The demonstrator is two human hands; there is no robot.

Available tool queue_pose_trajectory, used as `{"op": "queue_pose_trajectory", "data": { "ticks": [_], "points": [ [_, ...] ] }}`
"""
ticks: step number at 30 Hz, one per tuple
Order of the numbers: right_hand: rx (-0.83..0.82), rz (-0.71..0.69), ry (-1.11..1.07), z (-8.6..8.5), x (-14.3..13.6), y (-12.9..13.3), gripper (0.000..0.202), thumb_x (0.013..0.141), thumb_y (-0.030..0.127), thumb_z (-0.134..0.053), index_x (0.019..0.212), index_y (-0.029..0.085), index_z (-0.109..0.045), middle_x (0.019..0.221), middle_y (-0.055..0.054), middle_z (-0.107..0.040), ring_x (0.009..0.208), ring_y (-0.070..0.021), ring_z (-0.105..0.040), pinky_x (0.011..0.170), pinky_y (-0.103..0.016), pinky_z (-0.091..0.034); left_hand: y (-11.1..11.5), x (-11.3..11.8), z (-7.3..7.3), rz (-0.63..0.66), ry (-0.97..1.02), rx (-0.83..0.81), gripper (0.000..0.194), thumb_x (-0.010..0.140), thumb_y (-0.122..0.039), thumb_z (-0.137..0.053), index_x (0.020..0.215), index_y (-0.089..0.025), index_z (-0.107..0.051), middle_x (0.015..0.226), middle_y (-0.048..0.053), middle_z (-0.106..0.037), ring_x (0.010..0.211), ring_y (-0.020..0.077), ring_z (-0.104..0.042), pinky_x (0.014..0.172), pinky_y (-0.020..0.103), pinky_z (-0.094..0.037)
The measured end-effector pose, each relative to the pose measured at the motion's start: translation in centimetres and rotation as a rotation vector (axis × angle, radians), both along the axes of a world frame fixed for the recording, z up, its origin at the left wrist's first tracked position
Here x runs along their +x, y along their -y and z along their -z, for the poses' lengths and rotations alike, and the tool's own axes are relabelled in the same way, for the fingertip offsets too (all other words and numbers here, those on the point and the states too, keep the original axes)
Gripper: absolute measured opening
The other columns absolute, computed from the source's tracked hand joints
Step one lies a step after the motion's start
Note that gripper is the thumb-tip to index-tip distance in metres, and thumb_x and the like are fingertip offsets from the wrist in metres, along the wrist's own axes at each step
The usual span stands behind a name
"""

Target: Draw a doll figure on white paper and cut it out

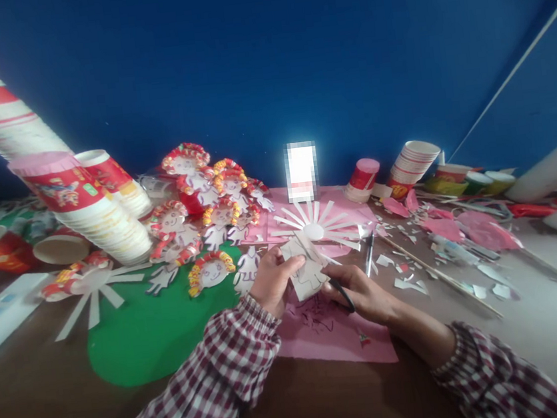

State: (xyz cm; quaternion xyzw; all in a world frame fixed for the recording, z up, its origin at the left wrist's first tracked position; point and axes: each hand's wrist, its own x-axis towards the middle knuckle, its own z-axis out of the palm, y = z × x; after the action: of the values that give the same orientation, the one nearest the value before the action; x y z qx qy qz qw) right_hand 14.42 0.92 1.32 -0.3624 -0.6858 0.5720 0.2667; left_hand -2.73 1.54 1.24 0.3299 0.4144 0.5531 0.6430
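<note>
A small white paper piece [307,278] with a drawn outline is held up over a pink sheet [344,344]. My left hand [273,282] pinches it by its left side, thumb on top. In my right hand [363,293] is a pair of scissors [342,293] with dark handles; my fingers wrap round them at the paper's right edge. The blades are mostly hidden by the paper and fingers. Just beyond lies a white paper cut into radiating strips [313,231].
Paper figures [211,273] with red and yellow curls rest by a green sheet [137,339]. Stacked cups [81,204] lean at the left, and more cups [411,163] stand back right. Paper scraps [410,284], a pen [369,252] and a stick [447,280] lie at right.
</note>
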Motion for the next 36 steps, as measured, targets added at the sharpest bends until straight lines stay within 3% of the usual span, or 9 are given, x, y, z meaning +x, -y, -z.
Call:
{"op": "queue_pose_trajectory", "data": {
  "ticks": [4,10,15,21,32,36],
  "points": [
    [-0.027,-0.001,0.005,-0.2,0.1,-0.1,0.044,0.076,0.056,-0.064,0.072,0.015,-0.052,0.062,0.003,-0.041,0.057,-0.0087,-0.035,0.049,-0.022,-0.026,-0.4,-0.4,0.2,-0.022,0.030,-0.023,0.026,0.059,-0.024,-0.074,0.079,-0.017,-0.058,0.059,-0.002,-0.063,0.055,0.0154,-0.060,0.052,0.026,-0.047],
    [-0.113,-0.009,-0.018,-0.3,0.3,0.0,0.045,0.073,0.055,-0.068,0.083,0.014,-0.054,0.063,0.004,-0.042,0.057,-0.0084,-0.037,0.050,-0.022,-0.028,-0.8,-0.7,0.3,-0.002,0.042,-0.027,0.037,0.057,-0.018,-0.073,0.092,-0.016,-0.060,0.061,-0.003,-0.064,0.057,0.0152,-0.062,0.056,0.026,-0.048],
    [-0.101,-0.108,-0.055,0.0,0.5,-0.2,0.041,0.079,0.054,-0.062,0.078,0.014,-0.054,0.064,0.003,-0.046,0.056,-0.0083,-0.041,0.049,-0.021,-0.032,-0.8,-1.1,0.1,0.021,0.145,0.026,0.038,0.063,-0.018,-0.072,0.099,-0.014,-0.060,0.078,0.004,-0.069,0.070,0.0180,-0.066,0.064,0.029,-0.051],
    [-0.111,-0.091,-0.052,0.2,0.4,-0.3,0.047,0.082,0.054,-0.059,0.102,0.012,-0.056,0.067,0.002,-0.049,0.057,-0.0085,-0.043,0.050,-0.020,-0.034,-0.9,-1.4,0.1,-0.053,0.177,0.043,0.032,0.066,-0.021,-0.072,0.095,-0.013,-0.061,0.085,0.006,-0.070,0.076,0.0188,-0.068,0.071,0.030,-0.053],
    [-0.048,-0.075,-0.045,0.0,0.2,-0.2,0.041,0.080,0.054,-0.060,0.077,0.014,-0.054,0.059,0.002,-0.048,0.050,-0.0081,-0.043,0.046,-0.020,-0.033,-0.7,-1.5,0.2,-0.033,0.149,-0.018,0.033,0.063,-0.023,-0.074,0.093,-0.015,-0.061,0.085,0.006,-0.069,0.079,0.0195,-0.066,0.067,0.028,-0.052],
    [-0.056,-0.086,-0.055,0.3,0.3,-0.3,0.040,0.081,0.052,-0.060,0.083,0.013,-0.056,0.059,0.003,-0.048,0.051,-0.0074,-0.042,0.046,-0.019,-0.033,-0.8,-1.4,0.1,-0.048,0.083,-0.006,0.029,0.064,-0.024,-0.073,0.089,-0.016,-0.061,0.082,0.005,-0.068,0.072,0.0170,-0.065,0.060,0.025,-0.050]
  ]
}}
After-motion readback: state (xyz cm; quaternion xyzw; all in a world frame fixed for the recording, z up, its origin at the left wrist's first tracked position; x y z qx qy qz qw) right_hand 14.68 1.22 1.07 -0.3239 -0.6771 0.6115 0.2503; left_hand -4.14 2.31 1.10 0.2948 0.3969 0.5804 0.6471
